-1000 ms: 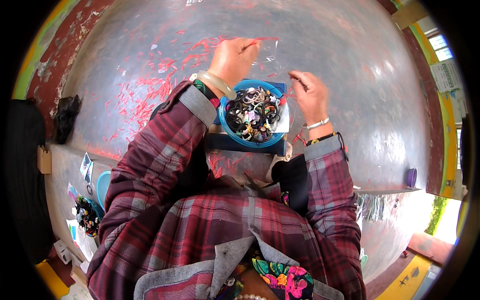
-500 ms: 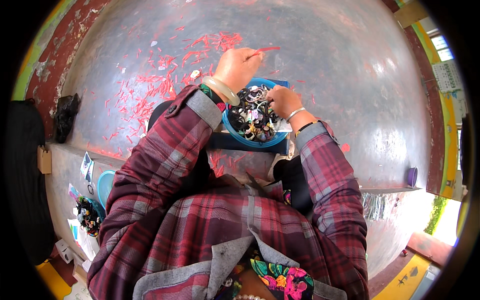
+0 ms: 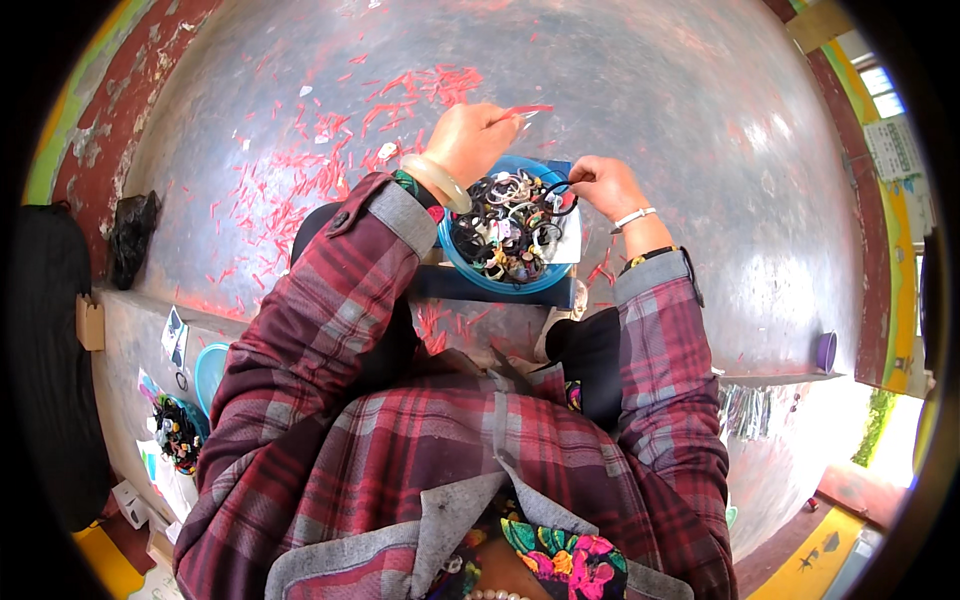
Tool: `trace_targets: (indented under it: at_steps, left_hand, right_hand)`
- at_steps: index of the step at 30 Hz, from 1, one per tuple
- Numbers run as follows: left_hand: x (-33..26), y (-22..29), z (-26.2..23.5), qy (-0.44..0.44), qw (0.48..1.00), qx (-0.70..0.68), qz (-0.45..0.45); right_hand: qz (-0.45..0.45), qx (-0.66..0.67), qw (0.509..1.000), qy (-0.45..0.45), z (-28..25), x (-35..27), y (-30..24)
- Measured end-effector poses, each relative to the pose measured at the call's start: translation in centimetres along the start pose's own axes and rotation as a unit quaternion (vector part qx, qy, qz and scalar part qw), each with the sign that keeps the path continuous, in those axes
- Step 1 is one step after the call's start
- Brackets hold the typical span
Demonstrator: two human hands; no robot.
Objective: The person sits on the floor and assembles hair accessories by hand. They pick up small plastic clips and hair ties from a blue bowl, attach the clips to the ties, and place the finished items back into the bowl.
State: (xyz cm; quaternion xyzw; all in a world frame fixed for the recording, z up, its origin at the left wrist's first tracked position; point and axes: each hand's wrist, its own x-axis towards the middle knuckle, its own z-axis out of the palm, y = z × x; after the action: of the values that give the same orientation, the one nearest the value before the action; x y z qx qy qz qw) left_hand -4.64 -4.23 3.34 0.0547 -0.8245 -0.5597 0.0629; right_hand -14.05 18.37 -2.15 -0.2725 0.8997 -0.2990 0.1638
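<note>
My left hand (image 3: 466,138) is closed in a pinch on a thin red strip (image 3: 530,109), above the far left rim of a blue basin (image 3: 490,286). A small pale sliver shows beside the strip; I cannot make out what it is. Hair ties (image 3: 508,228), mostly black with small white and coloured charms, fill the basin. At its right side my right hand (image 3: 608,188) pinches a black hair tie (image 3: 563,196), its loop hanging over the rim. Something white and flat (image 3: 570,235) lies against the basin's right side.
A dark blue stool (image 3: 470,286) seems to carry the basin. Red strips (image 3: 290,200) litter the grey floor on the left. At lower left, another container of hair ties (image 3: 176,435) stands by a light blue basin (image 3: 210,375). A purple container (image 3: 826,352) stands far right.
My right hand has moved right, out of the basin, drawing a black hair tie with it. My left hand has shifted slightly left and still holds the red strip.
</note>
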Motion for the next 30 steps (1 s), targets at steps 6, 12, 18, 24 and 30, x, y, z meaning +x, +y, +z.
trace_targets:
  at_steps: [6, 12, 18, 24, 30]
  left_hand:
    - [-0.2, -0.1, 0.1, -0.026, 0.997, -0.044, -0.054]
    - [0.0, -0.8, 1.0, -0.039, 0.997, -0.048, -0.046]
    - [-0.2, -1.2, 2.3, -0.028, 1.000, 0.006, -0.013]
    - [-0.7, -0.6, 2.5, -0.037, 0.999, 0.003, -0.015]
    - [-1.1, 0.4, 2.0, -0.050, 0.998, 0.042, -0.015]
  right_hand:
    - [0.039, 0.228, 0.972, 0.030, -4.0, -2.1, -3.0]
    - [-0.066, 0.405, 0.890, 0.201, -5.7, -4.3, -5.2]
    - [-0.120, 0.446, 0.857, 0.228, -4.3, -4.5, -7.7]
    - [-0.104, 0.349, 0.907, 0.209, -2.7, -4.0, -7.6]
    - [-0.192, 0.089, 0.941, 0.265, -2.5, -4.3, -8.2]
